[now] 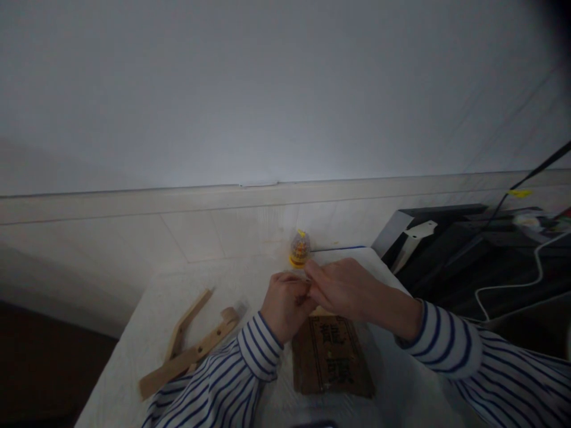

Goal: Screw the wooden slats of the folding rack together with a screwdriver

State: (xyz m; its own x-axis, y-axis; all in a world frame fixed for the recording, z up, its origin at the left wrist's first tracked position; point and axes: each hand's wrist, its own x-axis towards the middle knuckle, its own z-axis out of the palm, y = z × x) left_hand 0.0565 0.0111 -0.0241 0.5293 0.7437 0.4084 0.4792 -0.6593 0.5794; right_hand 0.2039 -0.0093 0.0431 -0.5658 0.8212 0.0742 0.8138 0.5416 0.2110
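Note:
My left hand and my right hand meet over the middle of the white table, fingers curled in and pinching together. Whatever sits between the fingertips is too small and hidden to make out. Just below them lies a flat brown packet with large dark characters printed on it; its top end is partly covered by my hands. Right behind the fingers stands a small clear dome-shaped container on a yellow base, with small orange and yellow bits inside.
A wooden piece with holes and an angled wooden stick lie at the left, beside my left sleeve. A pale wall backs the table. Dark panels and a white cable are at the right.

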